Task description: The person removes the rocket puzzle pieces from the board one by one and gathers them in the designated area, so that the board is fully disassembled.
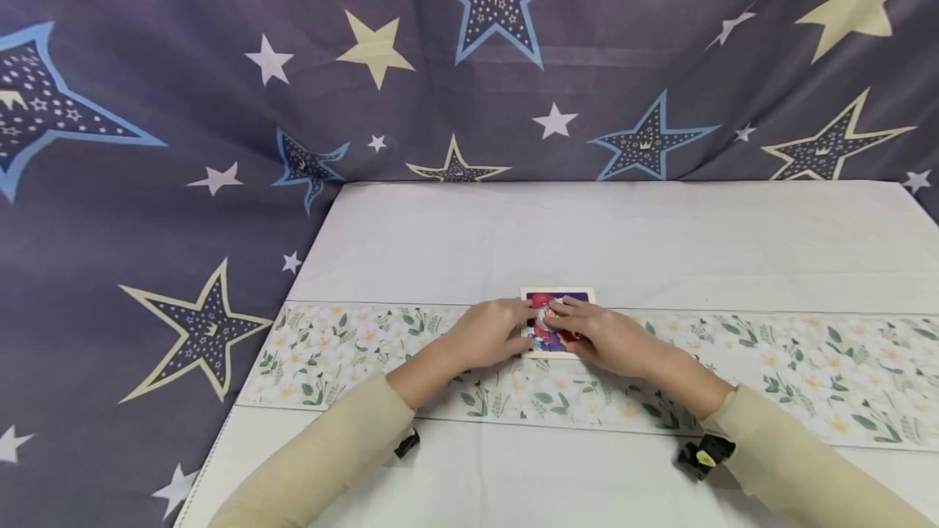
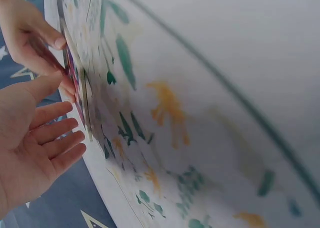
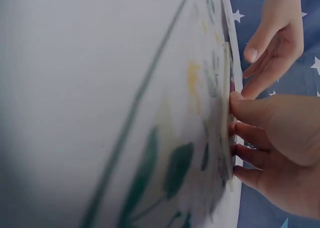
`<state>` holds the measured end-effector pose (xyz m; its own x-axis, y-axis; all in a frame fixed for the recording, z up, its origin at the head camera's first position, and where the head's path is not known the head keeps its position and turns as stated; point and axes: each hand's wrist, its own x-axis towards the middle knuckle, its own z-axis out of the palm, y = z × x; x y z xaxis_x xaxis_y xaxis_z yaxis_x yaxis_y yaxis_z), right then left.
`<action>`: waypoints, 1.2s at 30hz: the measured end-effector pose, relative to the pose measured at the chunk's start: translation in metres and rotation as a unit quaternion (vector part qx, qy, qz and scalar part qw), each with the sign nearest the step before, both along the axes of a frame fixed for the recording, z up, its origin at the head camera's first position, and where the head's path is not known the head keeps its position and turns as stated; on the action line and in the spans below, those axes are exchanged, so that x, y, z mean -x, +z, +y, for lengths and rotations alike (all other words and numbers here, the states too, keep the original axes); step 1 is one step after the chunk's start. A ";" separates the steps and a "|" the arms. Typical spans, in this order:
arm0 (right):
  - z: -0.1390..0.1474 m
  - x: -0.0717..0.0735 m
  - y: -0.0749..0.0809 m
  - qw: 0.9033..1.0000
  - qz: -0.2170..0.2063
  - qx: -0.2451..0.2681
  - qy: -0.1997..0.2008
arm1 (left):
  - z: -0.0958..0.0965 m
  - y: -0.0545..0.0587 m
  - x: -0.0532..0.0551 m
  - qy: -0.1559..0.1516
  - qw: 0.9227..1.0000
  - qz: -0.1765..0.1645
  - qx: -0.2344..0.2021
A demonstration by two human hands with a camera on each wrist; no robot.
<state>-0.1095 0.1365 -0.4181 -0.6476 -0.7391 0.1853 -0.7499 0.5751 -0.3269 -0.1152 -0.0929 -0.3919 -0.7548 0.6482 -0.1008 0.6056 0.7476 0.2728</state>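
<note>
A small flat picture board (image 1: 544, 336) with a pale border and a purple, red and white cartoon image lies on the floral strip. From its left side my left hand (image 1: 484, 333) reaches over it, fingers extended and relaxed; in the left wrist view the fingers (image 2: 60, 138) are loosely spread beside the board. My right hand (image 1: 618, 339) rests on the right part of the board. In the right wrist view its thumb (image 3: 245, 107) and fingertips touch the board's face. Both hands partly hide the image.
A white cloth (image 1: 616, 243) covers the table, crossed by a printed strip of flowers and leaves (image 1: 734, 341). Behind and to the left hangs a dark curtain (image 1: 220, 121) with stars. A black device (image 1: 704, 456) is worn under the right wrist.
</note>
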 end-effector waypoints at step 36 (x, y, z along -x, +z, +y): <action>0.001 0.006 0.015 0.993 -0.091 -0.074 0.014 | 0.030 0.004 0.032 0.131 0.989 -0.070 0.012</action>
